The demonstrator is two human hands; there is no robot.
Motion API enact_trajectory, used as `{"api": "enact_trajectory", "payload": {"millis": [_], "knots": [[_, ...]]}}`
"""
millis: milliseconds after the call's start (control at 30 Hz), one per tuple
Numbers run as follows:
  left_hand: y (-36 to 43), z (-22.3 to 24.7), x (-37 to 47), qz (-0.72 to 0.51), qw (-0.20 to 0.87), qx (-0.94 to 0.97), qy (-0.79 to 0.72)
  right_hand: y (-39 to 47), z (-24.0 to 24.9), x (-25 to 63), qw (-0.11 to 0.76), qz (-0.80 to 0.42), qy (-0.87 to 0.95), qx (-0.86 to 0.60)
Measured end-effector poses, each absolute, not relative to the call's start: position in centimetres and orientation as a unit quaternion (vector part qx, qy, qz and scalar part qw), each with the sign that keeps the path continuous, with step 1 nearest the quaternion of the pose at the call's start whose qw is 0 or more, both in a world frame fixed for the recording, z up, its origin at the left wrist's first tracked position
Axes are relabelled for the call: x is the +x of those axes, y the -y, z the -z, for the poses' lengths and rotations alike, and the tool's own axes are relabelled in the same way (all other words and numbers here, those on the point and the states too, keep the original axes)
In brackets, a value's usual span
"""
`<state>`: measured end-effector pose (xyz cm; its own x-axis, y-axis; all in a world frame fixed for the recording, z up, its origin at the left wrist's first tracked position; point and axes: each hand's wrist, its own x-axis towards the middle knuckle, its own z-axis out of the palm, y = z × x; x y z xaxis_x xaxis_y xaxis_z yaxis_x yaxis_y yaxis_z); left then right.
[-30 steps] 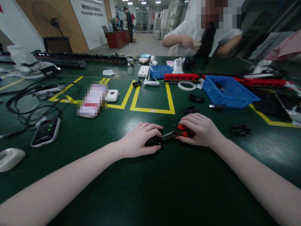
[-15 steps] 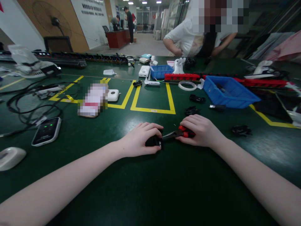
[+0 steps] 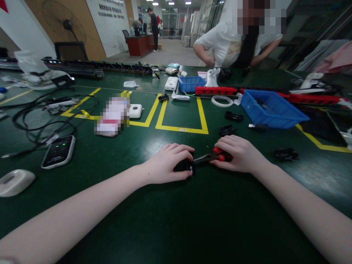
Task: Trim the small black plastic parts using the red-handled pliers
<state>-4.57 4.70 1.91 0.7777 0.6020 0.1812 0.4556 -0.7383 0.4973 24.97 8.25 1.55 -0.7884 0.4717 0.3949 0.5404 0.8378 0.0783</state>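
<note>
On the dark green table, my left hand (image 3: 167, 164) is closed around a small black part (image 3: 190, 167), pressing it down; most of it is hidden by the fingers. My right hand (image 3: 238, 153) grips red-handled needle-nose pliers (image 3: 216, 155). Their jaws point left and reach the edge of the black part beside my left fingertips. Whether the jaws pinch it I cannot tell. Just beyond my right hand lies a black bundle (image 3: 227, 130), with another black bundle (image 3: 286, 154) to the right.
A blue bin (image 3: 272, 110) and a smaller blue tray (image 3: 191, 84) stand farther back near a red rail (image 3: 217, 90). Left are a blurred phone (image 3: 111, 116), a device with green lights (image 3: 58, 151), a white mouse (image 3: 16, 182) and black cables (image 3: 30, 123). A person stands across the table.
The whole view has shifted slightly, so everything appears a little farther right. Both hands keep their hold, and the plier tips stay at the black part.
</note>
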Motion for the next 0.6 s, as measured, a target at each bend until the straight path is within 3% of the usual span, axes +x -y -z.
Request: {"api": "enact_trajectory", "payload": {"millis": [600], "knots": [[-4.51, -1.90, -4.44, -0.160, 0.193, 0.922, -0.295, -8.21, -1.44, 24.88, 0.181, 0.085, 0.941, -0.273]]}}
